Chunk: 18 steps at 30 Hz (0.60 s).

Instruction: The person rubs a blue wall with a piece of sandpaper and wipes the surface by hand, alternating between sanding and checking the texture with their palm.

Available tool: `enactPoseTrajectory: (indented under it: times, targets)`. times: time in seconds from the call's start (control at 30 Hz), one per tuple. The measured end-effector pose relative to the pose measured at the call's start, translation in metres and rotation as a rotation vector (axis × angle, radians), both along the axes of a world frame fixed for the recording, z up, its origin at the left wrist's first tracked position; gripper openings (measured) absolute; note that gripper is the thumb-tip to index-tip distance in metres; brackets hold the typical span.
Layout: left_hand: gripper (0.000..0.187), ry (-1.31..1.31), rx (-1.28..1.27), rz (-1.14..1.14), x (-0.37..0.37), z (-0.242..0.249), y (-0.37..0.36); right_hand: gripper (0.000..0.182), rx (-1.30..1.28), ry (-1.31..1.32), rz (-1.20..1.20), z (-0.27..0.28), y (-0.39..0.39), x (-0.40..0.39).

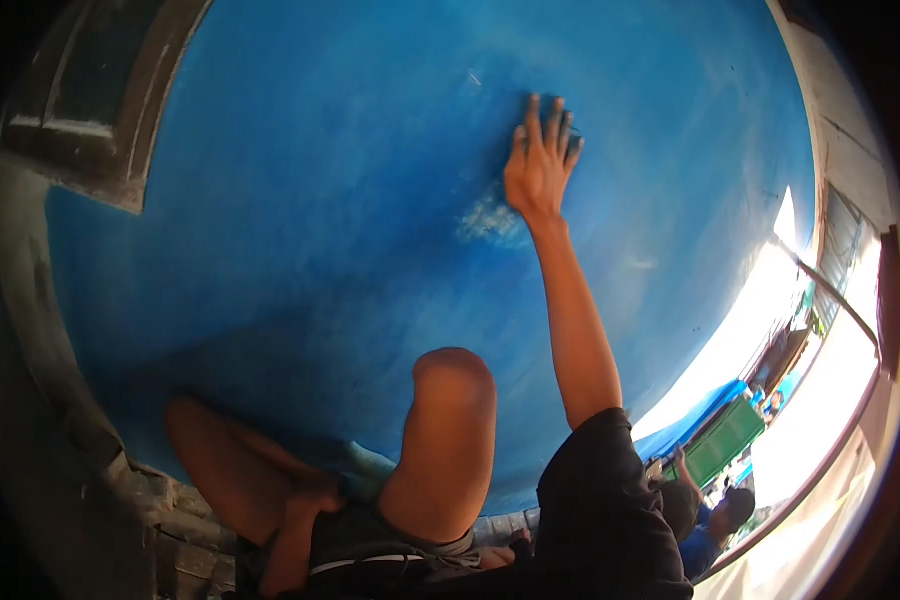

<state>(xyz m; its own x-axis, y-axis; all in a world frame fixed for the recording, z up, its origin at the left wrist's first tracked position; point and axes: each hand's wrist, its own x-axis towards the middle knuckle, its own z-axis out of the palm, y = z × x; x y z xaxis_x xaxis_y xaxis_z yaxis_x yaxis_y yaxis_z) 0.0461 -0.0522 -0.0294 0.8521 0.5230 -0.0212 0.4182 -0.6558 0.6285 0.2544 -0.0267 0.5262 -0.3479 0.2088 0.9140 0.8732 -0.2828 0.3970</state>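
Note:
My right hand [538,165] is stretched up and pressed flat against a big blue painted wall [320,220], fingers spread. A small dark pad [571,127] peeks out from under the fingertips. Just below and left of the hand the paint shows a pale scuffed patch [486,216]. My bare knee [454,380] is raised in front of the wall. My left hand [305,500] rests low by my dark shorts; its fingers are too blurred to read.
A dark window frame [100,110] sits in the wall at the upper left. Rough stone blocks [160,520] run along the bottom left. At the lower right another person [715,510] crouches near a green bin [725,440] and a blue tarp [692,415], in bright daylight.

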Motion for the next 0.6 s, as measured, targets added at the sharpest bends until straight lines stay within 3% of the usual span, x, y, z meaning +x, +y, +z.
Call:
enactPoseTrajectory:
  times: [0.07,0.13,0.2,0.27,0.3,0.37,0.43,0.5,0.57,0.6]
  targets:
    - [0.046,0.041,-0.012,0.011,0.0,0.0,0.002,0.053,0.073,0.034,0.052,0.008,0.017,-0.015]
    - [0.044,0.083,-0.024,0.008,0.0,0.008,0.001,0.054,-0.07,-0.099,-0.054,-0.02,0.02,-0.027]
    - [0.041,0.122,-0.023,0.018,-0.002,0.022,-0.004,0.054,-0.435,-0.318,-0.255,-0.066,0.009,-0.052]
    - [0.04,0.11,-0.029,0.0,0.009,0.003,0.0,0.055,-0.75,-0.712,-0.143,-0.116,0.004,-0.038]
    - [0.039,0.122,-0.022,-0.016,0.014,-0.004,0.003,0.055,-0.754,-0.724,-0.138,-0.124,0.004,-0.03]
    - [0.045,0.139,-0.02,-0.027,0.016,-0.005,0.005,0.056,-1.018,-0.815,0.014,-0.132,0.005,-0.017]
    - [0.052,0.159,-0.02,-0.047,0.014,-0.006,0.004,0.055,-0.823,-0.885,-0.187,-0.097,0.004,-0.028]
    - [0.038,0.11,-0.056,-0.003,0.015,-0.005,0.0,0.053,-0.655,-0.669,-0.201,-0.05,0.011,-0.037]
    - [0.038,0.153,-0.034,-0.027,0.015,-0.001,0.002,0.053,-0.378,-0.473,-0.182,-0.004,0.02,-0.041]
    - [0.038,0.187,-0.007,-0.036,0.016,0.0,0.002,0.053,-0.382,-0.472,-0.183,0.005,0.024,-0.041]
